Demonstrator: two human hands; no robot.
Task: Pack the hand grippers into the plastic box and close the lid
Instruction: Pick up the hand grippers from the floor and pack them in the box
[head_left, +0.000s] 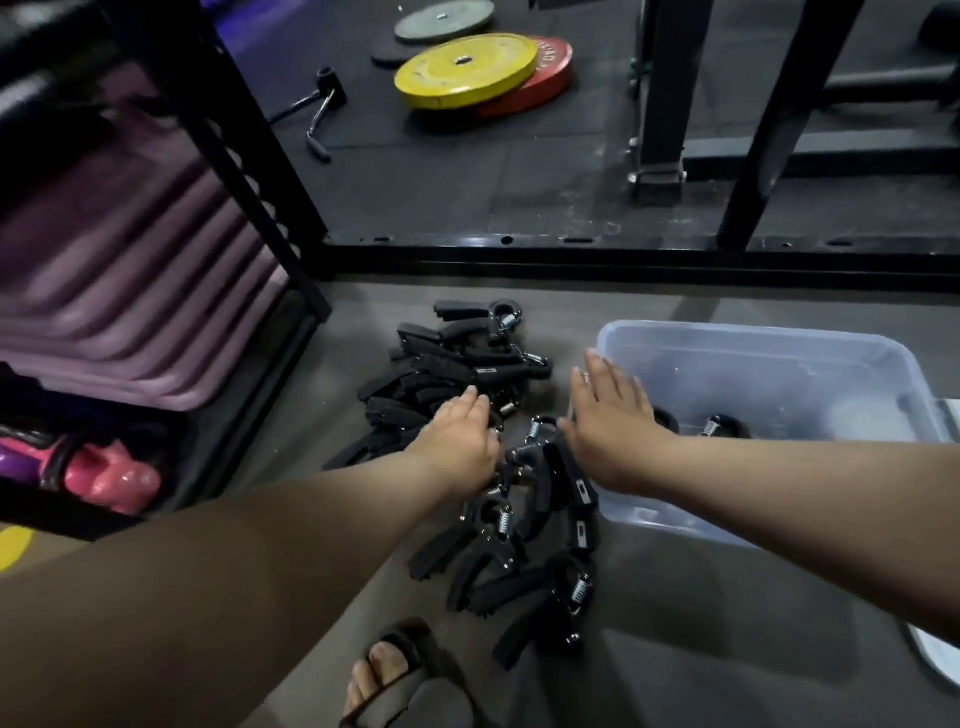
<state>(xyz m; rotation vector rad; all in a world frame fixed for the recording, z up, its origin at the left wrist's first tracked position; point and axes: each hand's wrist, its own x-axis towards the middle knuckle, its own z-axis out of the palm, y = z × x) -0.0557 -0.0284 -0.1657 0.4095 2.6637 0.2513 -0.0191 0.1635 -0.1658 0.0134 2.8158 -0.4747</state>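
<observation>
Many hand grippers (447, 374) piled beside plastic box (727, 332), likely for short transfers; left hand (460, 444) on pile, grip unclear; right hand (608, 415) flat, empty, fingers straight

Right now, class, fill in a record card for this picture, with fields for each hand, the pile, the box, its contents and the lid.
left hand: fingers extended onto the pile, no grip visible
right hand: open, fingers straight, over the box's left rim
pile of hand grippers: black, heaped on the floor left of the box
plastic box: clear, open on top
grippers in box: at least two visible
lid: not on the box
</observation>
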